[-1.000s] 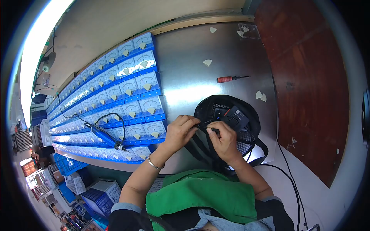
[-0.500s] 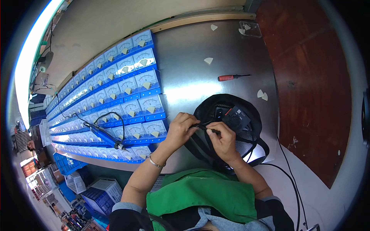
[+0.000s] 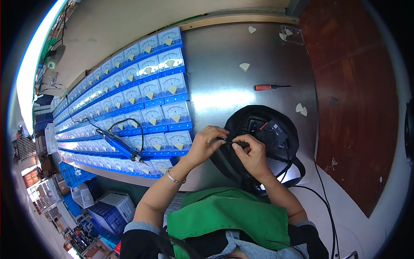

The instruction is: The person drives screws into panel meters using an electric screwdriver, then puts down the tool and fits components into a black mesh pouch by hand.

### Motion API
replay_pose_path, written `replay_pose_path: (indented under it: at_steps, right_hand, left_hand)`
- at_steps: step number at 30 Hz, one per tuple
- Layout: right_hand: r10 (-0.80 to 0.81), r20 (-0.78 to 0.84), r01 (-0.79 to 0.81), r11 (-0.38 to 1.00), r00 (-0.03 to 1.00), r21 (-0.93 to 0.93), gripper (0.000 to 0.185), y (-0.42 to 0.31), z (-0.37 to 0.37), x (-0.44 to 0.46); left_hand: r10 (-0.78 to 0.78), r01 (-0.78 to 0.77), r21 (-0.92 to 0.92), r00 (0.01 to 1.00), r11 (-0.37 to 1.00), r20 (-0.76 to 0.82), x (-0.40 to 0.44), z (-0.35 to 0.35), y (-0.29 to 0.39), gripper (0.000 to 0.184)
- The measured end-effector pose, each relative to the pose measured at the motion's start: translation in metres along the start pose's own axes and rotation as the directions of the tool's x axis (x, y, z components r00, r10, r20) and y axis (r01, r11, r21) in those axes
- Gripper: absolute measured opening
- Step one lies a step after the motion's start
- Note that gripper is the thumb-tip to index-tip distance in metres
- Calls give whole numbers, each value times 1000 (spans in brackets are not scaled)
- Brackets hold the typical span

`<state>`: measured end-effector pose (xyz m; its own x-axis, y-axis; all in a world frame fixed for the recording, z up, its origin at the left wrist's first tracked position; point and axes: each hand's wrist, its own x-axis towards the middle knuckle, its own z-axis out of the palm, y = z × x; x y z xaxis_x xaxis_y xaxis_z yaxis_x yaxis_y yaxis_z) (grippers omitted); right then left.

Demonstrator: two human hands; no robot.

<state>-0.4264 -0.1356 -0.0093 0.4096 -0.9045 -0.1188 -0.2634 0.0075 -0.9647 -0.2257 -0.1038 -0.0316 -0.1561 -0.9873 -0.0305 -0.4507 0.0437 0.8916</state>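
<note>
My left hand pinches one end of a short, thin black piece that looks like a cord or cable joint. My right hand grips the other end between thumb and fingers, so the two hands nearly meet. Just what kind of piece it is, I cannot tell. Behind and beneath the hands lies an open black mesh-lined bag with straps. Inside the bag sits a black boxy device with a small red mark.
Rows of blue-based panel meters cover the left of the metal table. A blue electric screwdriver with a cord rests on them. To the right lie a red-handled screwdriver, pale wedge-shaped pieces and a clear tray.
The view has shifted slightly, so the table things appear farther right. Both hands stay together on the black piece, with the fingers a little rearranged.
</note>
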Motion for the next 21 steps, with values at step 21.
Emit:
replay_pose_path:
  at_steps: [21]
  right_hand:
    - [-306,64,304,854,950,-422,18,-12,-4,-4]
  left_hand:
    - [-158,117,-272,978,955,-137,-13,17,-10,21]
